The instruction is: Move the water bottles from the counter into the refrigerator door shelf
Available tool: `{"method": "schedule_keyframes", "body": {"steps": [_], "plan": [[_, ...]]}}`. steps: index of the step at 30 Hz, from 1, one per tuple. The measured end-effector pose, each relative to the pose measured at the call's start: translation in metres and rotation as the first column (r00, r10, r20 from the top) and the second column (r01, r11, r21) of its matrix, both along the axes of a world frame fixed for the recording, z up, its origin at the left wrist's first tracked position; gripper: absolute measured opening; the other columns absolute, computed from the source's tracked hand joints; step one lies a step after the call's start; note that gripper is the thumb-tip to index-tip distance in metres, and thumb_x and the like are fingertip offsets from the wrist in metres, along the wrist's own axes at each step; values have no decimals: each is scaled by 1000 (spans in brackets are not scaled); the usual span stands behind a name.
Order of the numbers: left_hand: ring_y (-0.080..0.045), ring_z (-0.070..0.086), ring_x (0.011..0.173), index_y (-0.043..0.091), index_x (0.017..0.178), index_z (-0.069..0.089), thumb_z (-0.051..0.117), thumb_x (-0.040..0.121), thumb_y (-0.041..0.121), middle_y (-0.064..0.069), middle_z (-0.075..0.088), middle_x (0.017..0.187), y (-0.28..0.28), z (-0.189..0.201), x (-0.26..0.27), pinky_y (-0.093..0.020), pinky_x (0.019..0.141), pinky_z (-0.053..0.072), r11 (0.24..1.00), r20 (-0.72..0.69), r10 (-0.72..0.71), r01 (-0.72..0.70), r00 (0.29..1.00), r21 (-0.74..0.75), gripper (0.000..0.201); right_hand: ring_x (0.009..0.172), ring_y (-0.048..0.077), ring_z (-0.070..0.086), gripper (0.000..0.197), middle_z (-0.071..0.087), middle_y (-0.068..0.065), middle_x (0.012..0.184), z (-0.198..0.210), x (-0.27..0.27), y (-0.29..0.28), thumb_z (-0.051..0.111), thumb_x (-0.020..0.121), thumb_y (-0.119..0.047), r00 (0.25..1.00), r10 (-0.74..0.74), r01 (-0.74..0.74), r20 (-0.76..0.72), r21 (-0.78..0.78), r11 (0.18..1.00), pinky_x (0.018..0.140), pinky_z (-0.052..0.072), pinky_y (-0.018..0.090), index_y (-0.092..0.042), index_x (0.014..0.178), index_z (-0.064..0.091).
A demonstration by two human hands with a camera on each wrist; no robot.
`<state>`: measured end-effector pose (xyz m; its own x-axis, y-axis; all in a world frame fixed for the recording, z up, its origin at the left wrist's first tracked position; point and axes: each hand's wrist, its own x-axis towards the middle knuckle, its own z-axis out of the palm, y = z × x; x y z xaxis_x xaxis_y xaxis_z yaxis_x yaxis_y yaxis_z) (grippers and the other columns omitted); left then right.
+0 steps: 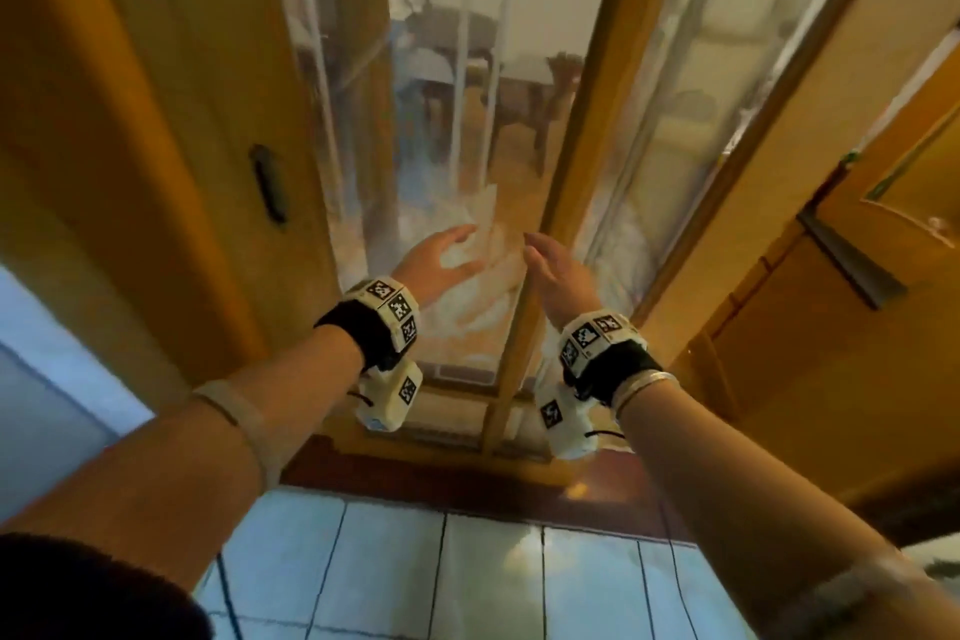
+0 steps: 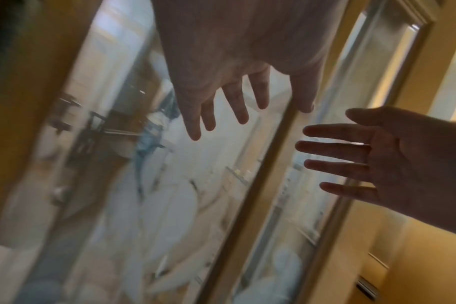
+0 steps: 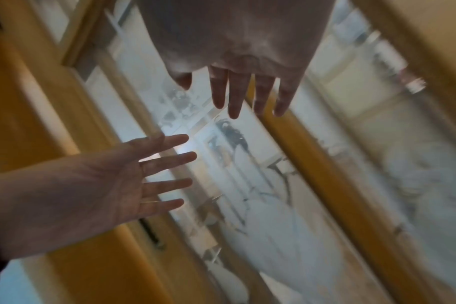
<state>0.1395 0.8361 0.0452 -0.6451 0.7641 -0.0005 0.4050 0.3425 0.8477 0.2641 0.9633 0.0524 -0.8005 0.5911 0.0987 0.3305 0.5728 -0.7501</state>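
Note:
No water bottle, counter or refrigerator shows in any view. My left hand [image 1: 441,257] and right hand [image 1: 550,265] are held out in front of me at chest height, palms facing each other, a small gap between them. The fingers of both are straight and spread, and they hold nothing. The left wrist view has my left hand [image 2: 237,86] at the top and my right hand [image 2: 372,164] at the right. The right wrist view has my right hand [image 3: 247,82] at the top and my left hand [image 3: 122,181] at the lower left.
A wooden-framed sliding glass door [image 1: 452,130] stands right ahead, with a dark recessed handle [image 1: 267,182] in its left frame. Chairs and a table show blurred through the glass. A wooden cabinet [image 1: 831,307] is at the right. Pale floor tiles [image 1: 467,582] lie below.

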Motion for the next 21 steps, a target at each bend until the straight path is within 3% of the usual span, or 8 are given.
{"method": "schedule_keyframes", "body": {"steps": [4, 7, 10, 15, 18, 21], "plan": [[-18, 36, 136, 22, 142, 36, 58, 90, 28, 0, 38, 149, -72, 2, -46, -25, 103, 28, 991, 52, 123, -125, 991, 49, 57, 127, 20, 47, 40, 53, 3, 136, 1, -67, -59, 41, 98, -34, 987, 151, -153, -53, -40, 987, 103, 34, 29, -20, 134, 48], [-20, 38, 135, 24, 142, 36, 55, 90, 26, 0, 38, 148, -123, -1, -77, -38, 112, 31, 963, 136, 254, -263, 958, 58, 55, 126, 20, 48, 39, 53, 4, 136, 1, -115, -105, 42, 98, -33, 962, 266, -269, -59, -55, 962, 101, 33, 27, -18, 133, 50], [-21, 35, 137, 21, 143, 34, 56, 91, 24, -2, 38, 147, -170, -2, -105, -27, 106, 29, 927, 122, 370, -375, 921, 25, 56, 128, 23, 46, 39, 51, 6, 139, 2, -161, -144, 39, 98, -33, 924, 381, -381, -32, -33, 924, 104, 34, 32, -18, 133, 49], [-21, 33, 138, 28, 143, 33, 58, 88, 35, 2, 36, 150, -246, -3, -146, -37, 110, 30, 837, 75, 547, -548, 834, -6, 60, 134, 22, 40, 45, 42, 3, 147, -2, -235, -201, 34, 99, -40, 809, 587, -587, 39, -20, 809, 102, 31, 29, -21, 140, 40], [-24, 35, 136, 29, 141, 35, 58, 88, 35, -1, 36, 150, -288, -2, -165, -37, 108, 33, 748, 45, 663, -664, 747, -4, 58, 132, 20, 41, 46, 41, 0, 147, -2, -276, -237, 33, 98, -44, 723, 691, -688, 5, -80, 721, 98, 31, 27, -24, 140, 39], [-22, 38, 134, 26, 140, 37, 57, 89, 33, -2, 43, 145, -329, 0, -177, -37, 110, 33, 663, -8, 748, -748, 663, 4, 55, 132, 20, 42, 45, 43, 0, 145, -1, -311, -278, 34, 99, -42, 640, 768, -767, -37, -96, 634, 103, 34, 31, -23, 139, 41]]}}
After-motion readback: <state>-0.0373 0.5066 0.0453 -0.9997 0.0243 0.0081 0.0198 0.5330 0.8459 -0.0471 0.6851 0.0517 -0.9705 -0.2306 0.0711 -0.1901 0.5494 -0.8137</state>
